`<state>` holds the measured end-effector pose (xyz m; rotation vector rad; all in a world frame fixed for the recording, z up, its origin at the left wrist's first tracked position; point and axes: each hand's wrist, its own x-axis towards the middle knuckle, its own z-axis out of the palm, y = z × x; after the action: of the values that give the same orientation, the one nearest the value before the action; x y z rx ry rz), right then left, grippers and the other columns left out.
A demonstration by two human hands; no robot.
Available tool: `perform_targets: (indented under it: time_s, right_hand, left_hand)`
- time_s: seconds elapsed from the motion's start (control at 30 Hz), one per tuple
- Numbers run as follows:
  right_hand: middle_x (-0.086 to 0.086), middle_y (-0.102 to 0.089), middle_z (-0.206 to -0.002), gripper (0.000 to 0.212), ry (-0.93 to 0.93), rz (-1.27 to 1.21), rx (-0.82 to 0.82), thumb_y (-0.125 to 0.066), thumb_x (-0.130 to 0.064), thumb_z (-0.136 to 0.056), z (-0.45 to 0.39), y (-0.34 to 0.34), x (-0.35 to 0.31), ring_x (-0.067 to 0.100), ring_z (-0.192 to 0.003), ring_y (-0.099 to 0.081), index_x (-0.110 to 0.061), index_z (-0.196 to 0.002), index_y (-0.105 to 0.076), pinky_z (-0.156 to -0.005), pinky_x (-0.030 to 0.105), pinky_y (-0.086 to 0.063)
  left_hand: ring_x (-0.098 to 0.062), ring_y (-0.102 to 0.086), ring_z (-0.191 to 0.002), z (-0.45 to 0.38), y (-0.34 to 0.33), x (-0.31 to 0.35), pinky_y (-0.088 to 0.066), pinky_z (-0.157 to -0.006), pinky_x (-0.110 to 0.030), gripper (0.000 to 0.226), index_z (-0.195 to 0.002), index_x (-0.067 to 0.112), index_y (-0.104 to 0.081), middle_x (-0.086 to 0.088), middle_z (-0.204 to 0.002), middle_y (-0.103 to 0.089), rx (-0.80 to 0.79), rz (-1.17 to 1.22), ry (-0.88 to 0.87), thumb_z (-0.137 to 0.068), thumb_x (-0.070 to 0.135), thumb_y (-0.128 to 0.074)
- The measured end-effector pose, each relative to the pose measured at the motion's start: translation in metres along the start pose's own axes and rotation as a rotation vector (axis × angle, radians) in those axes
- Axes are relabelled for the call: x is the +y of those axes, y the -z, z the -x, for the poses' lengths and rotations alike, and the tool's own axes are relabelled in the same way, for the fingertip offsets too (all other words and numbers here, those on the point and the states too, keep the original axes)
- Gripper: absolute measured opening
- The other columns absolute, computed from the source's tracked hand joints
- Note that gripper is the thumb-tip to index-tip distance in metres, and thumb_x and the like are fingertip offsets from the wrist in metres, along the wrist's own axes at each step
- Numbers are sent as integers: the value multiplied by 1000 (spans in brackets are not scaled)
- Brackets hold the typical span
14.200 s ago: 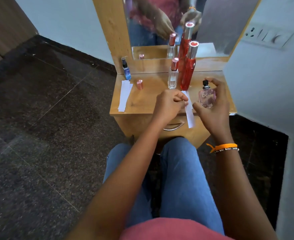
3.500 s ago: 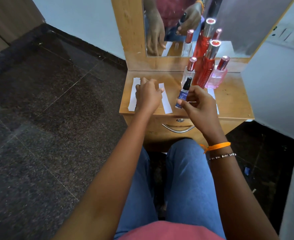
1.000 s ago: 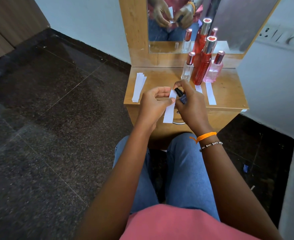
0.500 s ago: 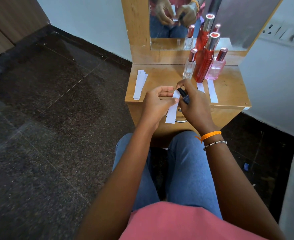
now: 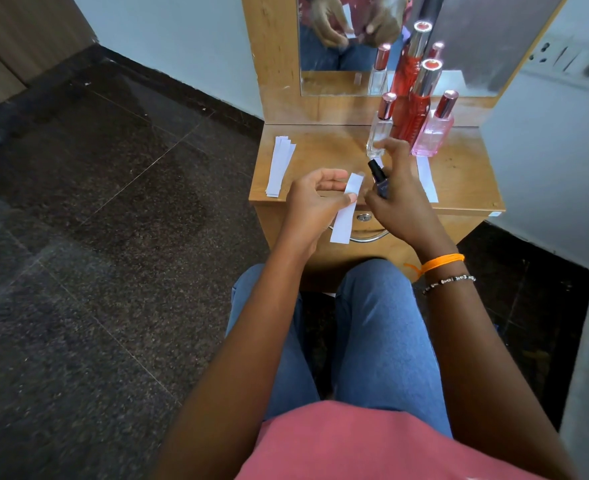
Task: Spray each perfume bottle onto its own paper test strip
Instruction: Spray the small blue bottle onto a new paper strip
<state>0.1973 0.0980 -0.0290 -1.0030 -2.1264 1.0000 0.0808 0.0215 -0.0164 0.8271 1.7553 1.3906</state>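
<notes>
My left hand (image 5: 315, 202) pinches a white paper test strip (image 5: 345, 209) that hangs down over the table's front edge. My right hand (image 5: 395, 199) grips a small dark blue perfume bottle (image 5: 379, 178) with a black top, tilted toward the strip's upper end, index finger lifted above it. At the back of the wooden table (image 5: 466, 188) stand a clear bottle (image 5: 380, 128), a tall red bottle (image 5: 417, 105) and a pink bottle (image 5: 435, 128), all capped. A used strip (image 5: 427, 178) lies in front of the pink bottle.
A stack of spare strips (image 5: 281, 164) lies at the table's left edge. A mirror (image 5: 341, 46) rises behind the bottles. A wall with a switch plate (image 5: 573, 64) is close on the right. My knees sit just under the drawer handle (image 5: 369, 237). Dark tiled floor spreads to the left.
The hands have drawn slightly apart. My right index finger has lifted off the blue bottle's top, and the strip's upper end now stands free beside the nozzle.
</notes>
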Motion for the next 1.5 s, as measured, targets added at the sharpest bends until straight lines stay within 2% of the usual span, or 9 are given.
perform_targets:
  time_s: [0.17,0.33,0.47,0.73,0.87,1.03,1.1,1.2,1.5]
  right_hand:
    - [3,-47,-86,30,-101,-225,-166,-50,-1,-94,0,3,5,7,-60,-44,-15,-111,-29,-50,14,-42]
    - [9,-52,-88,24,-112,-411,-136,-44,-4,-97,2,0,5,16,-61,-48,-14,-118,-38,-52,19,-42]
    - [5,-53,-77,32,-103,-518,-138,-45,-7,-97,3,0,6,15,-54,-51,-15,-127,-41,-58,34,-43]
    - [9,-56,-77,34,-144,-748,-76,-45,-3,-93,4,-5,8,12,-42,-38,-9,-127,-47,-41,21,-31]
    - [11,-51,-80,35,-84,-525,31,-52,4,-87,4,-7,8,9,-49,-41,-16,-116,-51,-40,18,-37]
    - [-22,-52,-82,29,130,-147,87,-62,-9,-86,-1,-11,11,14,-75,-57,-18,-111,-51,-66,35,-56]
    - [-10,-56,-83,28,181,-74,76,-63,-10,-86,-3,-11,13,9,-70,-51,-17,-110,-51,-64,25,-47]
    - [14,-56,-77,32,199,14,34,-62,-5,-83,-4,-9,12,19,-64,-44,-14,-111,-51,-58,30,-40]
    - [9,-55,-72,31,262,165,-42,-61,-2,-79,-14,-4,15,25,-63,-47,-7,-108,-51,-58,35,-36]
  left_hand:
    - [-2,-59,-80,-2,-2,-3,-49,-56,-9,34,-113,14,-63,6,-87,-63,21,-24,25,-80,7,-71]
    - [-10,-64,-85,-1,-4,-3,-55,-71,-22,31,-108,11,-64,1,-87,-67,61,27,82,-78,8,-73]
    - [-7,-63,-74,-1,0,0,-52,-55,-11,18,-93,8,-65,0,-81,-66,93,111,149,-77,7,-74]
    - [-10,-62,-75,0,-3,4,-54,-72,-25,10,-81,10,-67,1,-78,-66,79,217,169,-79,1,-70]
    - [-9,-64,-83,-1,-4,3,-55,-76,-25,11,-91,8,-71,5,-82,-68,101,155,127,-81,4,-69]
    - [-12,-66,-84,-2,-6,2,-57,-84,-33,12,-86,12,-70,1,-83,-69,102,88,95,-80,3,-69]
    - [-16,-67,-90,-2,-7,0,-56,-87,-37,13,-87,13,-70,-2,-86,-70,107,69,85,-78,3,-70]
    - [-15,-66,-90,-3,-7,-1,-56,-86,-36,16,-91,12,-67,-1,-88,-69,114,60,98,-78,3,-70]
    - [-9,-63,-78,-3,-6,1,-54,-80,-30,29,-103,11,-57,3,-82,-65,67,123,161,-79,2,-70]
